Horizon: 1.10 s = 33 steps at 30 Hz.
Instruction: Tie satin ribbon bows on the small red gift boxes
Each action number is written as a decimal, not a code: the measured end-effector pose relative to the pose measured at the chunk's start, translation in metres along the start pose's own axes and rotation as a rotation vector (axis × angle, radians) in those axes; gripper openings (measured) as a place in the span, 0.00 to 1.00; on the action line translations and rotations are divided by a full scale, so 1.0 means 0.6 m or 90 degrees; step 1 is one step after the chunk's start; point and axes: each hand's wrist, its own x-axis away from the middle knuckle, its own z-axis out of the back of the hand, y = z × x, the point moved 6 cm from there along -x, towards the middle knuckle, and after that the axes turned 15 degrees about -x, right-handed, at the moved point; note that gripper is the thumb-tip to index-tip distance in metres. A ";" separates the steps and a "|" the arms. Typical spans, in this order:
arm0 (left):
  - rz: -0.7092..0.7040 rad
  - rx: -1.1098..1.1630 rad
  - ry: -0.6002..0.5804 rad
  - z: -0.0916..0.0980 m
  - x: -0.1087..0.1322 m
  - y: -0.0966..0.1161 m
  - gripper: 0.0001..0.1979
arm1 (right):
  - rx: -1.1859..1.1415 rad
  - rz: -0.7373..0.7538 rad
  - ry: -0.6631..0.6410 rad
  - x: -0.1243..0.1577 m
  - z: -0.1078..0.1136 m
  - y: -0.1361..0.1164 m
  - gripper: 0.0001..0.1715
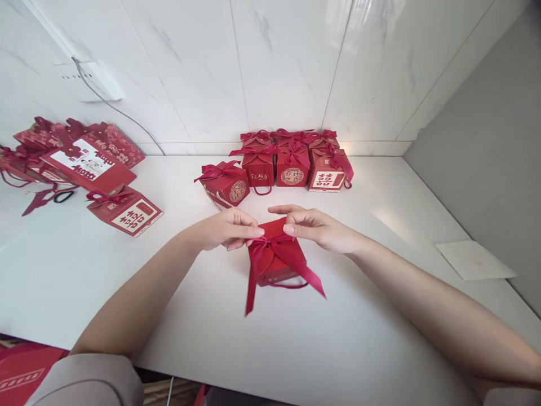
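A small red gift box (281,268) stands on the white table in front of me, a cord handle (291,286) curving out at its near side. Across its top a dark pink ribbon (291,256) is tied in a bow, with two long tails spreading toward me. My left hand (232,228) pinches the ribbon at the bow's left side between thumb and fingers. On the other side, my right hand (315,227) has its thumb and bent fingers closed at the right loop, while one finger points out to the left. The fingers partly hide both loops.
Several bow-tied red boxes (292,163) stand grouped against the tiled wall. One red box (127,211) lies tilted at left, near a pile of red bags (87,163) and a black ring (64,196). A white sheet (475,259) lies at right. A grey cable (127,115) runs down the wall.
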 end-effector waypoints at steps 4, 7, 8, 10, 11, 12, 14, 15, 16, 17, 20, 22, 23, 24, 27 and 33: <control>0.005 -0.047 0.021 0.001 0.002 0.001 0.20 | -0.006 -0.006 -0.013 0.000 -0.006 0.005 0.18; 0.010 -0.044 0.004 -0.002 0.003 -0.002 0.21 | 0.023 -0.002 -0.041 0.001 -0.009 0.000 0.16; 0.011 -0.043 -0.005 -0.003 0.003 -0.003 0.21 | 0.025 -0.003 -0.059 0.001 -0.011 -0.001 0.15; 0.010 -0.047 -0.018 -0.002 0.004 -0.005 0.21 | 0.002 -0.011 -0.093 0.002 -0.015 -0.001 0.15; 0.006 -0.055 -0.022 -0.001 0.005 -0.005 0.21 | -0.019 -0.015 -0.103 0.002 -0.016 0.000 0.16; -0.002 -0.067 -0.026 0.000 0.006 -0.003 0.20 | -0.038 -0.018 -0.108 0.002 -0.017 0.001 0.18; -0.020 -0.100 -0.040 0.001 0.008 0.001 0.18 | -0.060 -0.022 -0.105 0.002 -0.017 0.005 0.21; -0.026 -0.117 -0.049 0.000 0.009 0.004 0.17 | -0.061 -0.024 -0.099 0.001 -0.017 0.006 0.21; -0.026 -0.133 -0.052 -0.001 0.010 0.006 0.17 | -0.056 -0.025 -0.091 0.001 -0.017 0.008 0.21; -0.021 -0.144 -0.047 -0.001 0.011 0.008 0.17 | -0.044 -0.025 -0.082 0.002 -0.016 0.009 0.19; 0.007 -0.149 0.001 0.000 0.011 0.008 0.20 | 0.003 -0.007 -0.065 0.003 -0.014 0.007 0.14; 0.019 -0.142 0.028 0.001 0.011 0.007 0.22 | 0.021 0.003 -0.064 0.003 -0.012 0.005 0.11; 0.019 -0.141 0.032 0.001 0.010 0.005 0.22 | 0.017 0.002 -0.068 0.003 -0.012 0.005 0.11; 0.015 -0.142 0.030 0.001 0.010 0.004 0.23 | 0.005 -0.004 -0.077 0.003 -0.013 0.005 0.11; -0.030 -0.168 0.002 0.003 0.008 0.004 0.25 | -0.050 -0.035 -0.121 0.003 -0.017 0.010 0.13; -0.077 -0.257 -0.040 0.007 0.008 0.000 0.24 | -0.060 -0.068 -0.122 0.004 -0.018 0.013 0.18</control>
